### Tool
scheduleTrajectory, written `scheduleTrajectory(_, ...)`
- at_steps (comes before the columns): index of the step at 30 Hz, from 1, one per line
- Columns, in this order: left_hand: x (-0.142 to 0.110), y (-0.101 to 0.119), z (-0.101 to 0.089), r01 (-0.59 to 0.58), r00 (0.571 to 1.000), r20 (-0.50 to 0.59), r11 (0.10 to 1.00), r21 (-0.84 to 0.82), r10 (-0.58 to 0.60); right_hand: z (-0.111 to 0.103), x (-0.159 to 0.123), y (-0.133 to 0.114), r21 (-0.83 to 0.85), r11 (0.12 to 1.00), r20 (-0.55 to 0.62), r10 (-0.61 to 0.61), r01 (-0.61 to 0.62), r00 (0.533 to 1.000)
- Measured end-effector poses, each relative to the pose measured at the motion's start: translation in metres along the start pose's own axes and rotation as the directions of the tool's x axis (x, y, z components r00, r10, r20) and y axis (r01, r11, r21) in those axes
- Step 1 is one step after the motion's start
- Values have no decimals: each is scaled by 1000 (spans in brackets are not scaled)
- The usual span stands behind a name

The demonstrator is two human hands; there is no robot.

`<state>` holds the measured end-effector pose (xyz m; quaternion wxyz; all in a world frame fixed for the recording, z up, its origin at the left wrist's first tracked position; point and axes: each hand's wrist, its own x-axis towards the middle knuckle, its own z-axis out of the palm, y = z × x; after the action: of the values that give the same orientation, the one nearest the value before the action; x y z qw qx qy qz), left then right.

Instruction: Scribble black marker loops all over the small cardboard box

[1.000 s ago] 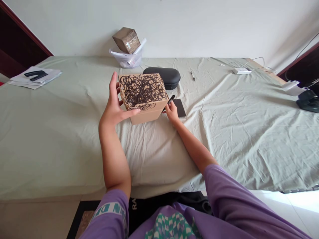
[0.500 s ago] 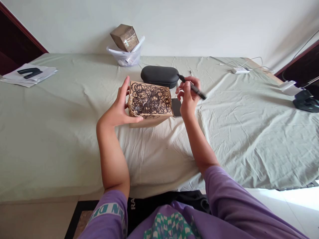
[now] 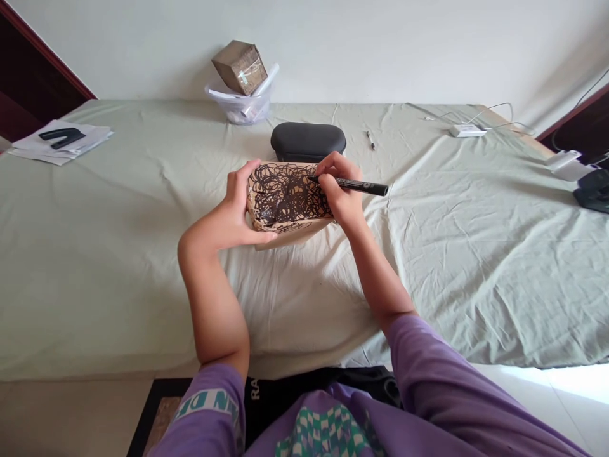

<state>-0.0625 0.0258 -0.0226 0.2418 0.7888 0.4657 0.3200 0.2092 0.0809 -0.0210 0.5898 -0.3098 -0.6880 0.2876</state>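
A small brown cardboard box, its top face covered in black scribbles, rests on the sheet-covered table in front of me. My left hand grips the box's left side, thumb under the front edge and fingers over the top. My right hand is closed on a black marker, its tip touching the box's upper right part and its barrel pointing right.
Behind the box lies a black oval case. A clear tub with another cardboard box stands at the back. A small pen, a white charger with cables, papers with a black stapler and dark devices lie around.
My right hand rose from beside the box with the marker, turned it and brought the tip down onto the box's top. The left hand tilted the box flatter and kept its grip.
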Motion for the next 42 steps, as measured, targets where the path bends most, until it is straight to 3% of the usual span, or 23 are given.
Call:
scheduleTrajectory(5,0,4,0,-25,1000,-9,999,24,25,-1,4,6,14,999,39,-47,46,998)
scheduleTrajectory(10,-1,2,-2,-29,1000,5,1000,11,29,-2,4,7,-58,997,-35,-52,50,998)
scheduleTrajectory(15,-1,3,-3,-33,999,7,999,40,33,0,3,5,-20,1000,49,-12,13,999)
scheduleTrajectory(19,-3,-2,-10,64,998,27,998,9,-64,6,4,20,55,998,-180,22,-12,983)
scheduleTrajectory(22,-8,-17,-19,146,989,-11,989,34,-146,10,7,50,74,996,-290,61,-41,955)
scheduleTrajectory(24,-12,-30,-26,246,969,-44,968,42,-244,11,4,78,33,994,-272,105,-100,957)
scheduleTrajectory(26,-16,-41,-32,338,940,-59,940,41,-336,10,-3,105,-179,958,-166,196,-225,966)
scheduleTrajectory(29,-19,-45,-36,367,929,-64,930,32,-364,6,-18,136,-542,796,54,354,-270,934)
scheduleTrajectory(31,-20,-39,-36,374,927,-52,927,24,-372,3,-27,147,-618,747,128,404,-246,906)
scheduleTrajectory(35,-20,-19,-34,424,906,-30,905,39,-423,1,-27,149,-632,741,196,436,-227,878)
scheduleTrajectory(37,-21,-12,-35,409,912,-29,911,55,-408,2,-19,144,-608,763,212,422,-219,882)
scheduleTrajectory(39,-21,-9,-37,370,929,-51,927,59,-367,3,-9,131,-530,826,203,344,-193,917)
scheduleTrajectory(42,-19,1,-37,256,952,-192,965,61,-240,4,5,95,-246,968,78,62,-41,995)
